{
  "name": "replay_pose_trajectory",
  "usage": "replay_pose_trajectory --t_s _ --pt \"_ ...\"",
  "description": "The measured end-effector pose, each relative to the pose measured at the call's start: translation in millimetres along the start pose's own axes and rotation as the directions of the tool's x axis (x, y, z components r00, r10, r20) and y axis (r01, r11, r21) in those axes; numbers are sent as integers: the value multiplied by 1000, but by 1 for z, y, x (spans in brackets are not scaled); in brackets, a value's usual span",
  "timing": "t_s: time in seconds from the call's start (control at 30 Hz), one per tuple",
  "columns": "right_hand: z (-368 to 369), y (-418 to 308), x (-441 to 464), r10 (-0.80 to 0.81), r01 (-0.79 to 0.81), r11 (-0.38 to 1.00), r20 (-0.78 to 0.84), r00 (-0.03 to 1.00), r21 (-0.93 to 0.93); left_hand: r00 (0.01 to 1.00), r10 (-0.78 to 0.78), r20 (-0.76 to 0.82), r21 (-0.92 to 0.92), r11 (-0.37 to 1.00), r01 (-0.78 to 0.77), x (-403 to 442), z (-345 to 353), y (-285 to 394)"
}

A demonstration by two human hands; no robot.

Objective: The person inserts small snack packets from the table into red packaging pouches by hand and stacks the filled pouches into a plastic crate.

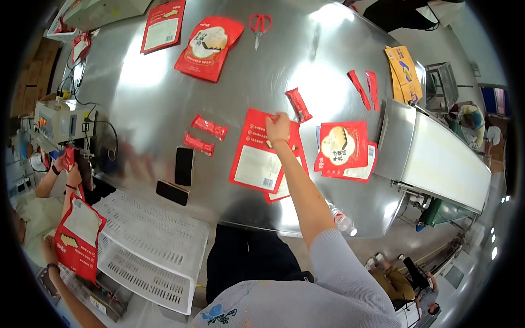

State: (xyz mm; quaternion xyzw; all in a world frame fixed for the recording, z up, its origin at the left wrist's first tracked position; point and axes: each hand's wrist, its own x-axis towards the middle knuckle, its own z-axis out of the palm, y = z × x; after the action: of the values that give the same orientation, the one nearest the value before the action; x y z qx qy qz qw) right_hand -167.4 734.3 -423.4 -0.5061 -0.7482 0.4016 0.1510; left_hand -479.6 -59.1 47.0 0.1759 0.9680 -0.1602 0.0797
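Note:
My right hand (278, 128) is closed at the upper edge of a red pouch (257, 164) lying on the steel table, its pale label panel facing up. Another red pouch (280, 191) lies partly beneath that one. Just beyond my fingers is a small red wrapped packet (298, 105). At the far left, my left hand (50, 250), with a dark bracelet at the wrist, grips the side of a red pouch (81, 235). Its fingers are partly hidden. Two more small red packets (209, 127) (199, 144) lie left of the middle pouch.
Red pouches (343, 145) (210, 49), scissors (260, 26), two phones (184, 166) (172, 193) and a plastic bottle (342, 220) lie on the table (136, 131). White crates (147, 224) stand left. A co-worker's hands (73, 176) are at a machine (63, 123). A conveyor (443, 158) borders the right.

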Motion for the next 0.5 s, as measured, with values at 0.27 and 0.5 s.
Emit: replay_pose_trajectory --t_s 0.27,0.5 --pt "144 -117 116 393 -479 852 347 851 210 988 -143 60 -38 989 146 -11 -2 23" --pt "182 -198 127 370 -367 929 88 925 -53 976 -212 43 -108 971 215 -4 33 23"
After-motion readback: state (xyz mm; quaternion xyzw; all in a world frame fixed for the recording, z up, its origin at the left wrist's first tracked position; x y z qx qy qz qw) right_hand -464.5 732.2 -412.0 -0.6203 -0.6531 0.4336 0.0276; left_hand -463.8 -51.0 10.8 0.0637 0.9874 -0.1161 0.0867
